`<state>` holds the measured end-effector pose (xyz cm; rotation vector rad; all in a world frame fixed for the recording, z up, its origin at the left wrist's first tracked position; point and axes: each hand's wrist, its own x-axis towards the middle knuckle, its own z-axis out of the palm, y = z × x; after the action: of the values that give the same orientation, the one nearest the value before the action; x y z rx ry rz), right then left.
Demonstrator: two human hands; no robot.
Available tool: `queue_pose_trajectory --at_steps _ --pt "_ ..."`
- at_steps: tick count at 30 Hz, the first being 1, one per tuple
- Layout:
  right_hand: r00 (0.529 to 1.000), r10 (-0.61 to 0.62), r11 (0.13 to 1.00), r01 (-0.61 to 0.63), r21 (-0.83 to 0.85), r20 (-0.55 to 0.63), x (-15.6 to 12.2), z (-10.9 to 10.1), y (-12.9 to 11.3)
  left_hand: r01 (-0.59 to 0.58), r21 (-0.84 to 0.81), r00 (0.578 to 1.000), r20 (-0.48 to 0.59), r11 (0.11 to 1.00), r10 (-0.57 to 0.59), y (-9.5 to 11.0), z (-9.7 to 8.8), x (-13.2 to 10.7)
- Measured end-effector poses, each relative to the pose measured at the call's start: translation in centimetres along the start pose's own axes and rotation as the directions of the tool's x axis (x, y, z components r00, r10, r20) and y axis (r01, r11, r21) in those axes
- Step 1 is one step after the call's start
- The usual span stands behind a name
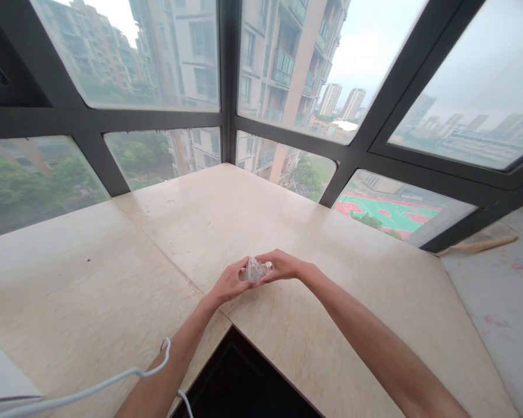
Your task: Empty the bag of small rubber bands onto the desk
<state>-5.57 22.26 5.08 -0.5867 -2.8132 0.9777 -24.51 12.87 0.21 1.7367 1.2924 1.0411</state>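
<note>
Across the upper part of the frame, dark window frames. Below, over the middle and out to both sides, a pale stone counter. At bottom centre, a dark recess; at lower left, a white cable. Just below the centre of the frame, left hand and right hand close together, both gripping, forefingers above, thumbs below. Smallest, a small clear object, pinched between both sets of fingertips, touched from left and right; cannot tell whether resting on the counter.
</note>
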Motion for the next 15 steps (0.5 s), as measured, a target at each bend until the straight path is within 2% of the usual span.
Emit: queue_pose_trajectory --at_steps 9,15 --pt "1.0 0.027 0.998 -0.027 0.055 0.002 -0.5 0.0 0.2 0.031 -0.036 0.999 0.015 0.999 -0.031 -0.4 0.3 0.2" --pt "0.999 0.042 0.996 -0.042 0.079 -0.005 -1.1 0.2 0.2 0.004 -0.052 0.999 0.044 0.999 -0.002 -0.2 0.4 0.2"
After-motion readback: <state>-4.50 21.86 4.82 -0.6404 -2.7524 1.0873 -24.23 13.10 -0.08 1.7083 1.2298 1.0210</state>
